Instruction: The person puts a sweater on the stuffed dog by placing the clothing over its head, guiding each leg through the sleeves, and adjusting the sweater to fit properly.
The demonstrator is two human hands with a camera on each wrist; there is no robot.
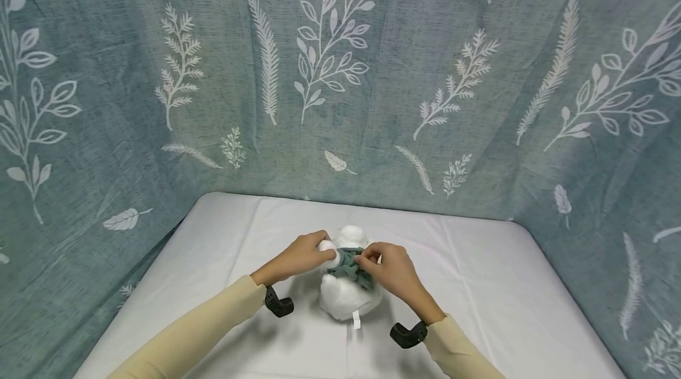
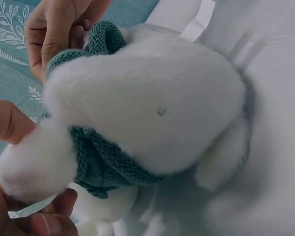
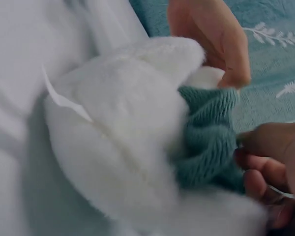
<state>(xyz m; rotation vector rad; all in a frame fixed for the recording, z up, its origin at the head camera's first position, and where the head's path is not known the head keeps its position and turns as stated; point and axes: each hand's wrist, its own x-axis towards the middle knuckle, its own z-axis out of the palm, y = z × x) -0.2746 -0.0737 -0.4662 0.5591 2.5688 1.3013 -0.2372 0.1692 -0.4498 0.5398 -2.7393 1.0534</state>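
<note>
White plush toy in a green knitted garment, lying on a white-covered table between both hands. The left hand grips a rounded white part of the toy between thumb and fingers; the right hand pinches the knit. A white fabric tag projects from the toy's near end.

head: bright, even | soft shadow beside plush toy | wrist views: dimmer, right part-blurred

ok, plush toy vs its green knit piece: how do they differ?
The plush toy is white and fluffy; the knit piece is green and textured. The plush toy is rounded, the knit piece bunched. The left hand grips the plush toy; the right hand pinches the knit piece. Both look soft.
</note>
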